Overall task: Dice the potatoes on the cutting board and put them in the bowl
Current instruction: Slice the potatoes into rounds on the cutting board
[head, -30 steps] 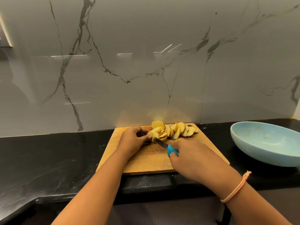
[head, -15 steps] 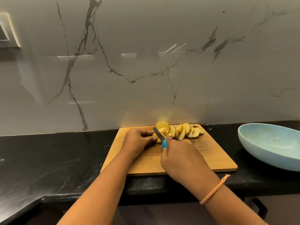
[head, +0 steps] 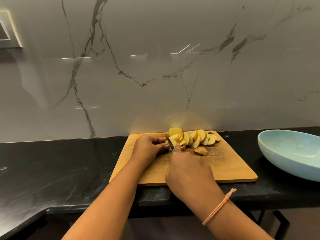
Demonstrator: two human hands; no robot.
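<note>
A wooden cutting board (head: 230,170) lies on the black counter. Several yellow potato slices (head: 197,139) are heaped at its far edge, and one skin-on end piece (head: 200,151) lies apart, just right of my right hand. My left hand (head: 149,148) pinches a small potato piece at the left of the heap. My right hand (head: 188,170) grips a blue-handled knife; its dark blade (head: 169,142) points away from me, right beside the left fingertips. The handle is almost hidden by the hand. The light blue bowl (head: 287,163) stands to the right of the board, with nothing visible in it.
The black counter (head: 60,170) runs left of the board and ends in a front edge close to me. A grey marble backsplash (head: 155,66) rises right behind the board. A framed fitting (head: 8,30) hangs on the wall at far left.
My right hand has swung the knife from a sideways lie to pointing away from me, and moved in against the left hand's fingers. An end piece now shows right of that hand.
</note>
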